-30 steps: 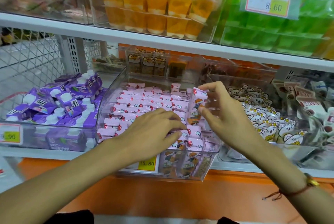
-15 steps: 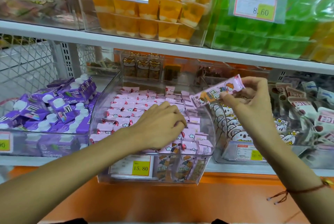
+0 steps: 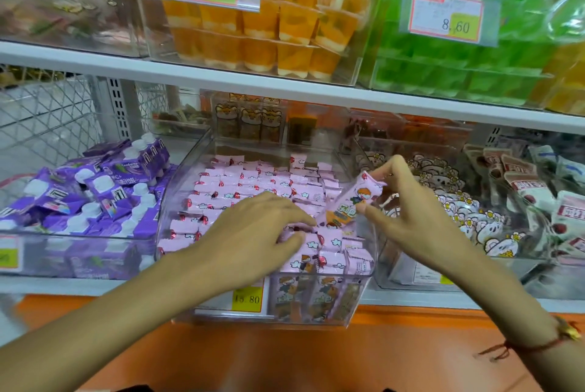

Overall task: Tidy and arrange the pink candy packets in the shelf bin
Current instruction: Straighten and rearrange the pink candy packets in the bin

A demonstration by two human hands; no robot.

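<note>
While held up at a slant just right of the middle of the frame, one pink candy packet [image 3: 349,205] with a cartoon child on it, low end touching the pile. Pinched at its top end by the thumb and fingertips of the right hand [image 3: 408,217], other fingers bent loosely. Under it, rows of pink candy packets [image 3: 253,182] lying flat, filling the clear shelf bin [image 3: 316,322] in the middle of the frame. More of them standing upright against the bin's front wall, low in the middle. Left hand [image 3: 250,233] resting palm down on the pile, fingers spread a little and pressing on the packets. Yellow price tag [image 3: 247,298] on the bin's front, reading 15.80. Purple pouches [image 3: 95,192] with white caps in the bin at the left. White bear packets [image 3: 468,211] in the bin at the right. Orange jelly cups [image 3: 269,30] at the top middle, green jelly cups [image 3: 459,75] at the upper right. Red string bracelet [image 3: 531,345] on the right wrist, lower right.
</note>
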